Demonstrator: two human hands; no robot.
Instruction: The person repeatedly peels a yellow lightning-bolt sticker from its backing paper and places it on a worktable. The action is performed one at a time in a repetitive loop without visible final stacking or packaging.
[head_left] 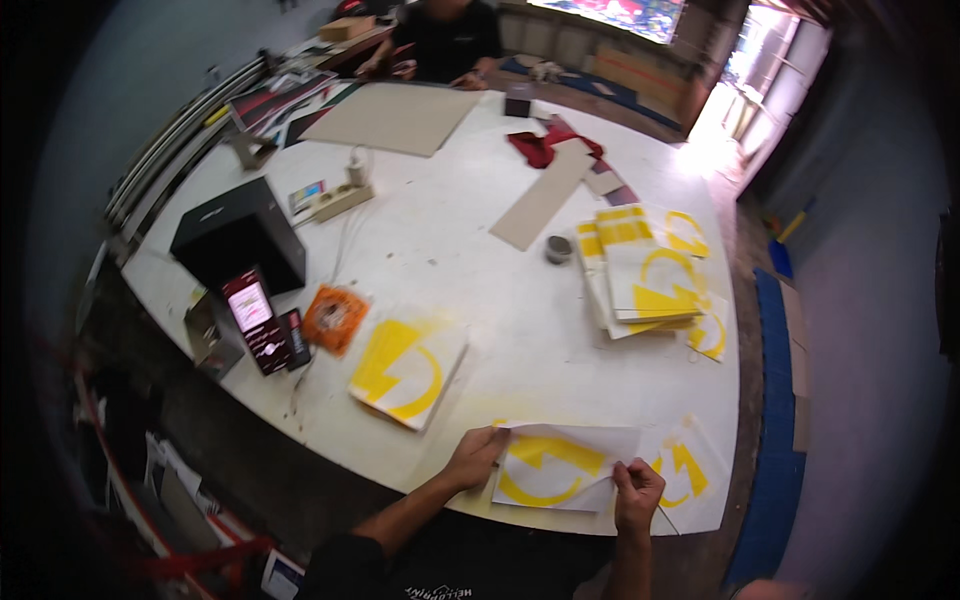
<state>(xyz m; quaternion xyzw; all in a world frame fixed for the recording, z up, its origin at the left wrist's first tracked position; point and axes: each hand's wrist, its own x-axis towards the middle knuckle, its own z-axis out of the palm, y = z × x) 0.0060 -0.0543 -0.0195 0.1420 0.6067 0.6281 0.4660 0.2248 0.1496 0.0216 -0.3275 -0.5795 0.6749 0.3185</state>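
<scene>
Near the table's front edge, a white sheet (555, 470) carries a yellow curved, jagged shape. My left hand (475, 460) pinches its left edge, the fingers closed at the corner. At the right, my right hand (638, 490) grips the sheet between thumb and fingertips, and the paper creases there. Whether the sheet is one layer or two I cannot tell. Beside my right hand lies another sheet (686, 474) with yellow marks. A stack of white pieces (408, 372) with a similar yellow shape sits to the left of my left hand.
A larger stack of yellow-marked pieces (645, 280) stands at the right, near a small round tin (558, 249). An orange cloth (335, 318), a lit phone (255, 315), a black box (238, 235) and a power strip (342, 202) are left. Another person (450, 45) is at the far side.
</scene>
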